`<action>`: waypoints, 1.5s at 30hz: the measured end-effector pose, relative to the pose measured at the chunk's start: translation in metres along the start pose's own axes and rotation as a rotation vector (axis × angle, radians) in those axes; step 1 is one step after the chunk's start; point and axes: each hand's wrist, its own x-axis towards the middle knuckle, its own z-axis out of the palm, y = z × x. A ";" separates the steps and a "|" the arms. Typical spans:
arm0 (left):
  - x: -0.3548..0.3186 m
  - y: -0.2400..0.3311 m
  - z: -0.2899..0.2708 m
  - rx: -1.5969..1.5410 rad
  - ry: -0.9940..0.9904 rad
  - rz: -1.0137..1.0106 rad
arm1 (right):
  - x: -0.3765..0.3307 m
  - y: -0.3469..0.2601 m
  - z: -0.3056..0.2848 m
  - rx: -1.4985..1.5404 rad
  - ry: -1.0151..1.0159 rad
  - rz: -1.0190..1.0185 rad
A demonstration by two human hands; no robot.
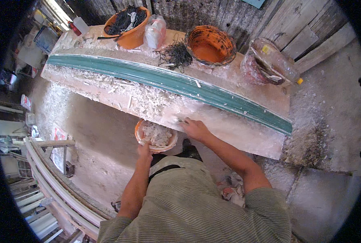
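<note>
My left hand [145, 150] is closed on the near left rim of an orange bucket [174, 142], held just below the table's front edge. Whitish plaster scraps [157, 134] fill the bucket. At that same edge, to the right of the bucket, my right hand [196, 130] rests low over the dusty tabletop, its fingers closed. Something small and dark shows at the fingertips, too indistinct to name. Broken white bits [148, 101] lie heaped on the board to the left of this hand. Behind them runs a long green moulding strip [160, 77], smeared with white.
Along the back of the table [265, 141] stand an orange tub of dark fibres [127, 22], a plastic bag [155, 32], a stained orange basin [213, 56] and a crusted bucket with a plastic bottle [283, 62]. Long white mouldings [63, 194] lie on a rack at lower left.
</note>
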 end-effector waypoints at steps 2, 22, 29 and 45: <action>-0.002 0.005 -0.005 0.074 0.031 0.013 | 0.031 -0.017 0.002 0.009 -0.011 0.030; 0.133 0.081 -0.052 0.297 -0.311 -0.070 | 0.111 -0.139 0.044 0.413 0.607 0.904; 0.124 0.125 -0.053 0.237 -0.350 -0.242 | 0.049 -0.132 -0.062 0.077 0.395 1.118; 0.073 0.076 -0.033 0.174 -0.149 -0.121 | 0.048 -0.012 -0.102 -0.168 0.215 0.551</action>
